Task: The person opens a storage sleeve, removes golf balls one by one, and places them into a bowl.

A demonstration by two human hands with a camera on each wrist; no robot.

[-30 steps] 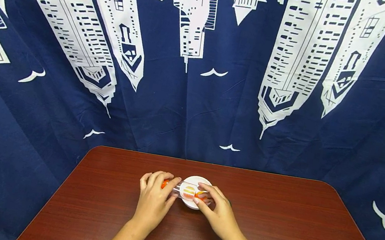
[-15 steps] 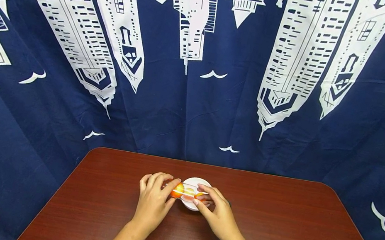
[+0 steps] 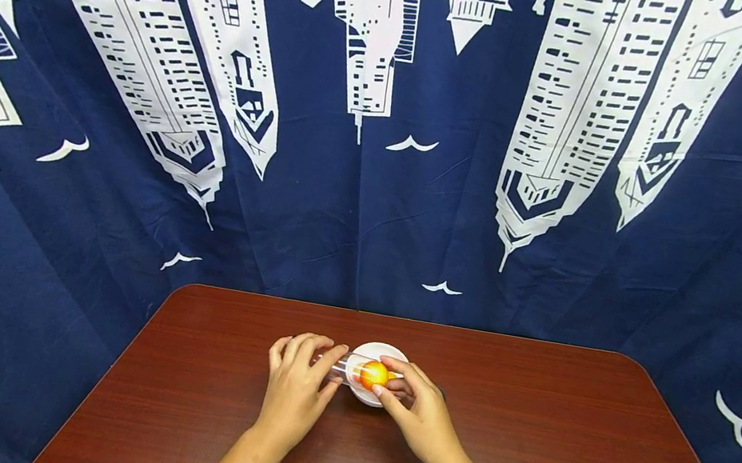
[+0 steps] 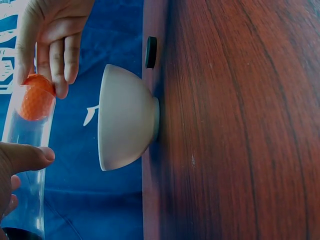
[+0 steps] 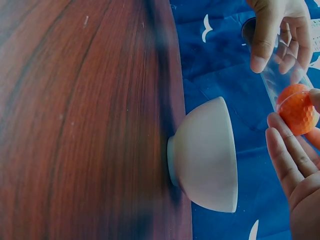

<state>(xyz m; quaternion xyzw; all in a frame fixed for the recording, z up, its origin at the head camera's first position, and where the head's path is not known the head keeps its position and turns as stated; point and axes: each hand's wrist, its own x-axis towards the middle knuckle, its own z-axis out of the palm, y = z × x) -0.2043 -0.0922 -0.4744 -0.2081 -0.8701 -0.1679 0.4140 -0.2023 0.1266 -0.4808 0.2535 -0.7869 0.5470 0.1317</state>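
A clear plastic tube [image 4: 29, 132] lies across my two hands, above the white bowl [image 4: 125, 120]. My left hand [image 3: 296, 382] grips the tube with its thumb and fingers, around the part away from the ball. An orange dimpled golf ball [image 5: 298, 111] sits at the tube's mouth, partly inside and partly sticking out. My right hand [image 3: 421, 411] pinches that ball at the mouth between thumb and fingertips. In the head view, some orange and yellow shows in the bowl, mostly hidden behind the tube and right fingers. The tube's other end is dark.
The bowl stands upright on the brown wooden table [image 3: 529, 427]. A small black disc [image 4: 151, 52] lies on the tabletop beyond the bowl, on the right-hand side. Behind the table hangs a blue cloth [image 3: 373, 216] printed with white buildings and birds.
The golf ball has travelled rightward through the tube, from under my left fingers to the mouth by my right fingers. Both hands have stayed nearly in place.
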